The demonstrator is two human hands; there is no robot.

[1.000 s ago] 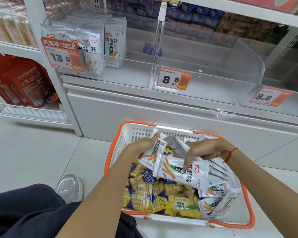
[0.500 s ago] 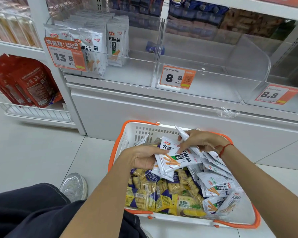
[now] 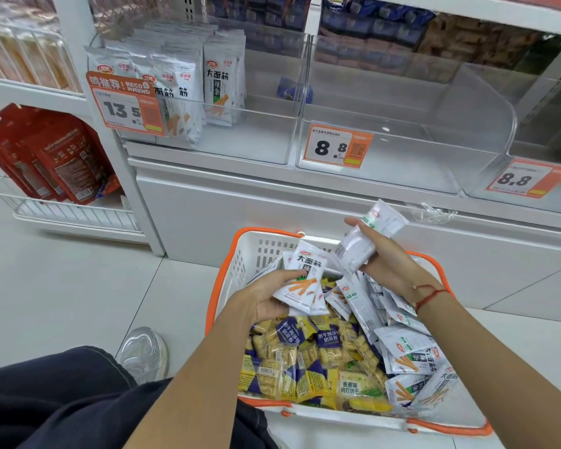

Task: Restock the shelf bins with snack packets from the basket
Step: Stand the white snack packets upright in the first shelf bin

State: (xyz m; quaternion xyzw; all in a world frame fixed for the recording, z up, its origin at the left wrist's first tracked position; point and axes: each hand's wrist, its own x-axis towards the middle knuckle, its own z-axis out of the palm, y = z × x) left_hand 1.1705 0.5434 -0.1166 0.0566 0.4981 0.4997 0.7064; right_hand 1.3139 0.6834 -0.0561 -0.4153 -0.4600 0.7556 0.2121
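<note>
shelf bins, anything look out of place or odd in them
One thing: a lone dark blue packet lies at the back of the left bin, whose other stock is white packets standing in rows at its left. The middle bin, tagged 8.8, holds nothing visible. No spill or damage shows.

White packets [image 3: 305,283] and yellow ones [image 3: 308,361] fill the orange-rimmed basket [image 3: 256,251] on the floor; clear shelf bins [image 3: 272,102] hold upright white packets.
</note>
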